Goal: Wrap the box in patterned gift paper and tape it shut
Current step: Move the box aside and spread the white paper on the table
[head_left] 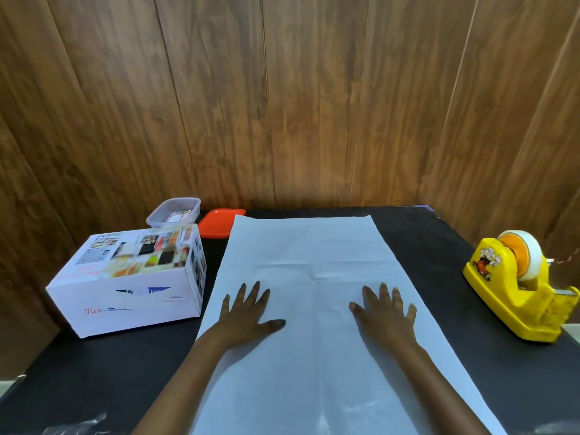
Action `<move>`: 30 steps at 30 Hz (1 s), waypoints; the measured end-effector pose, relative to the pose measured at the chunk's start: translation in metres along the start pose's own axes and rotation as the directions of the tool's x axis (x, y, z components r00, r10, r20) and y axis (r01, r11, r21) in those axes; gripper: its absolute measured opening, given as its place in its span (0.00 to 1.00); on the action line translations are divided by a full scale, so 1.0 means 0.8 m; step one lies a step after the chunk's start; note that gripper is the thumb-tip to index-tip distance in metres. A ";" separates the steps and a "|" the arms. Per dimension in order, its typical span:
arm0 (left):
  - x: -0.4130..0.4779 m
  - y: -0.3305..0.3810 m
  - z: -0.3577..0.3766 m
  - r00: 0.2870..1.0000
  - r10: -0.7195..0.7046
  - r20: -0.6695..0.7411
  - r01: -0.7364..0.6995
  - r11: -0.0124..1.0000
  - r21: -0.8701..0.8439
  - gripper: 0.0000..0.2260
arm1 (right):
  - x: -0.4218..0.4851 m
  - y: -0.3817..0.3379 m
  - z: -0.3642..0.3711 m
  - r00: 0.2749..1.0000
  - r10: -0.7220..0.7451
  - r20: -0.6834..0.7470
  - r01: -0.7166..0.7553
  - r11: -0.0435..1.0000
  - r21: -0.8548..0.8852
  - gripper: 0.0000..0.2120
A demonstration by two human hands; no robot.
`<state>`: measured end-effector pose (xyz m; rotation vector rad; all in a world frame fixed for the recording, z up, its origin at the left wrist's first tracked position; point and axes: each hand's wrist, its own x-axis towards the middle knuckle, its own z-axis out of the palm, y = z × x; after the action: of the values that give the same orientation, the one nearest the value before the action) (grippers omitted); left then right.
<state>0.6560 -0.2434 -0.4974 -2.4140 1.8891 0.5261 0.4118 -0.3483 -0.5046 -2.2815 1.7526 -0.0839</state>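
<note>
- Head view: a big sheet of paper lies flat down the middle of the black table, a plain whitish side facing up, with faint fold creases crossing near its middle.
- The left hand lies palm down on the sheet near its left edge, fingers straight and spread apart, gripping nothing.
- The right hand lies flat on the sheet the same way, right of centre, fingers also fanned out.
- The box stands on the table just left of the sheet, apart from both hands. It is white, with small colourful photos printed on its top and end and some torn-looking patches on its near side.
- A yellow tape dispenser with a cartoon sticker sits to the right, well clear of the sheet, a roll of tape on its wheel.
- Behind the box is a clear plastic tub with something small, white and red inside; I cannot tell what.
- Beside the tub lies a flat orange lid, touching the sheet's far left corner.
- A wood-panelled wall rises behind the table.
</note>
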 end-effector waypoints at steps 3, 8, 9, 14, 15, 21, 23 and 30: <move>-0.003 0.003 0.000 1.000 -0.015 -0.001 0.015 1.000 0.016 0.47 | 0.004 0.001 -0.005 1.000 -0.006 0.014 0.006 1.000 0.006 0.28; -0.003 0.005 0.000 0.998 -0.067 -0.004 0.067 0.998 0.021 0.38 | 0.011 -0.004 -0.005 1.000 0.007 0.019 -0.008 0.998 0.057 0.25; -0.005 0.008 -0.002 0.998 -0.066 -0.021 0.066 0.998 0.016 0.38 | 0.010 -0.007 -0.007 1.000 0.007 -0.004 -0.006 0.996 0.086 0.24; -0.039 0.011 -0.037 0.940 -0.019 -0.340 -0.040 0.985 -0.167 0.29 | -0.004 -0.051 -0.026 0.973 -0.055 -0.226 0.159 0.867 0.472 0.17; -0.052 0.006 -0.048 0.894 -0.039 -0.446 -0.070 0.972 -0.225 0.26 | -0.007 -0.068 -0.030 0.970 -0.063 -0.234 0.194 0.782 0.593 0.13; -0.126 -0.086 -0.112 0.427 -0.259 -0.866 0.005 0.959 -0.285 0.08 | -0.021 -0.222 -0.042 0.963 -0.259 -0.067 0.174 0.414 0.893 0.07; -0.140 -0.118 -0.124 0.331 -0.393 -0.858 0.089 0.918 -0.387 0.08 | -0.026 -0.265 -0.043 0.947 -0.320 -0.037 0.180 0.429 0.885 0.06; -0.158 -0.190 -0.133 0.596 -0.772 -0.221 0.007 0.280 -0.960 0.12 | -0.052 -0.337 -0.045 0.824 -0.475 0.308 -0.127 0.374 0.919 0.17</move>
<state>0.8000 -0.1097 -0.3895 -4.2141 0.7391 0.8738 0.6474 -0.2511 -0.4000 -1.3775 0.7422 -0.3399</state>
